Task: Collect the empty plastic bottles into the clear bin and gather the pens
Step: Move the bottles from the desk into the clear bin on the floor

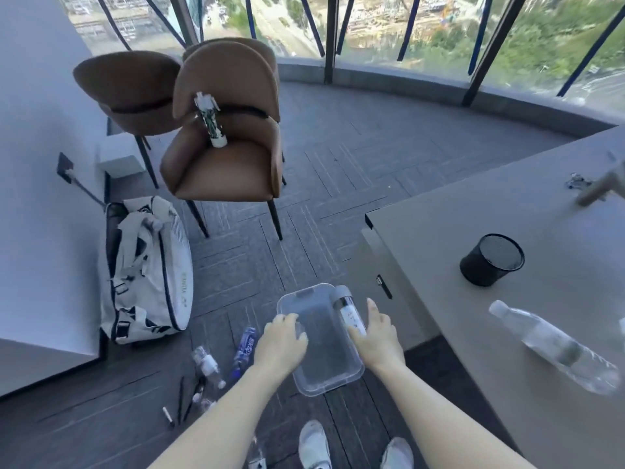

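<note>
- Clear bin [324, 343] held above dark carpet floor [338, 170], tilted, one hand on each long side.
- L hand [282, 340] curled over bin's left rim, fingers [291, 321] bunched together on the edge.
- R hand [377, 336] on the right rim, thumb & fingers closed round bottom end of a grey-capped bottle [348, 308] lying along that rim; cap end points away. Index finger [372, 308] sticks out straight.
- Inside of bin looks bare otherwise, though clear plastic makes that hard to judge.
- On floor left of bin: blue-label bottle [245, 348], clear bottle w/ white label [206, 363] just beside it, approx three pens [181, 397] scattered nearby; too blurred for exact count.
- Another bottle [255, 455] partly cut off at bottom edge, near two white shoes [316, 445].
- Grey table [473, 214] at right: large clear bottle [554, 345] lying on its side, black mesh pen cup [492, 258] upright, well apart from it. Small blurred items at far end of table, unreadable.
- Brown chairs [223, 150] by the window; patterned bottle [211, 121] leaning on front chair's seat against backrest.
- White sports bag [148, 269] against left wall [37, 130].
- Curved floor-to-ceiling glass [389, 25] w/ dark frames behind, city far below.
</note>
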{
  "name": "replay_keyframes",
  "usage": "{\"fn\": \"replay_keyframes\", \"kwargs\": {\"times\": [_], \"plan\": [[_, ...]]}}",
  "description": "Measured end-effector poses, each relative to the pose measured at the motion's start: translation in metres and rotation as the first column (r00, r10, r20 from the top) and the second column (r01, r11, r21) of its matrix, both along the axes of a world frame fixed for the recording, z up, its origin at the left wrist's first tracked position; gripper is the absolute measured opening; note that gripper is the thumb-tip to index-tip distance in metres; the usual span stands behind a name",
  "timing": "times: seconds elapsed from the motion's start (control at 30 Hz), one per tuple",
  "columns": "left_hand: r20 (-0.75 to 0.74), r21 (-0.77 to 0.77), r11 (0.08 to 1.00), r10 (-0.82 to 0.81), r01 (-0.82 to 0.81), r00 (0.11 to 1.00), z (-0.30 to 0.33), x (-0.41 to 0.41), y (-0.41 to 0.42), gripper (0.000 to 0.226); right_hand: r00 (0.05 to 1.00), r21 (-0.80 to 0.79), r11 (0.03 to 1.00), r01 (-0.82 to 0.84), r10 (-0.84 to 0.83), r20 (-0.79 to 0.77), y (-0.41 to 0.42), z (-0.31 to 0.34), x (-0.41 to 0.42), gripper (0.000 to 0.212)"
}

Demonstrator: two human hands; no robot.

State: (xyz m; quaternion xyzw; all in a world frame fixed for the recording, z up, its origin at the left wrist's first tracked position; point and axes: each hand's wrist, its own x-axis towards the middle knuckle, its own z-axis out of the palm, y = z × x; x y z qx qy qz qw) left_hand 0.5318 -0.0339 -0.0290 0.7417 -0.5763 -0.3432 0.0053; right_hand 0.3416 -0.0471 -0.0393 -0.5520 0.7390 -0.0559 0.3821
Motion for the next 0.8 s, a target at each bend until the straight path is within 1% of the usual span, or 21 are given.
{"fn": "replay_keyframes", "kwargs": {"times": [0.13,0.27,0.37,0.47,0.57,0.63,0.73,0.8], "plan": [[0.011,-0.038,0.999,-0.033,0.033,0.999,0.005,0.000,-0.003,0.047,0.998,-0.015,0.998,-0.055,0.054,-0.033,-0.003,-0.002,-0.001,0.063],[-0.005,-0.096,0.991,-0.097,0.096,0.995,0.014,-0.021,-0.014,0.046,0.997,-0.041,0.998,-0.053,0.051,-0.061,-0.002,0.004,-0.024,0.051],[-0.008,-0.181,0.966,-0.187,0.183,0.982,0.025,-0.053,-0.027,0.045,0.998,-0.105,0.994,0.005,-0.011,-0.056,0.001,0.015,-0.056,0.046],[-0.019,-0.281,0.922,-0.282,0.265,0.959,0.037,-0.098,-0.039,0.042,0.992,-0.225,0.968,0.108,-0.121,-0.046,0.006,0.032,-0.104,0.042],[-0.034,-0.363,0.858,-0.401,0.363,0.915,0.045,-0.148,-0.048,0.041,0.964,-0.323,0.928,0.187,-0.237,-0.122,0.015,0.045,-0.166,0.046],[-0.015,-0.402,0.807,-0.477,0.432,0.879,0.049,-0.180,-0.051,0.041,0.939,-0.318,0.924,0.211,-0.283,-0.198,0.020,0.047,-0.209,0.054],[0.002,-0.425,0.755,-0.551,0.500,0.834,0.053,-0.222,-0.053,0.041,0.899,-0.209,0.965,0.159,-0.229,-0.373,0.021,0.039,-0.260,0.070],[0.012,-0.422,0.735,-0.581,0.531,0.814,0.054,-0.247,-0.053,0.041,0.891,-0.098,0.984,0.148,-0.176,-0.418,0.020,0.031,-0.283,0.078]]}}
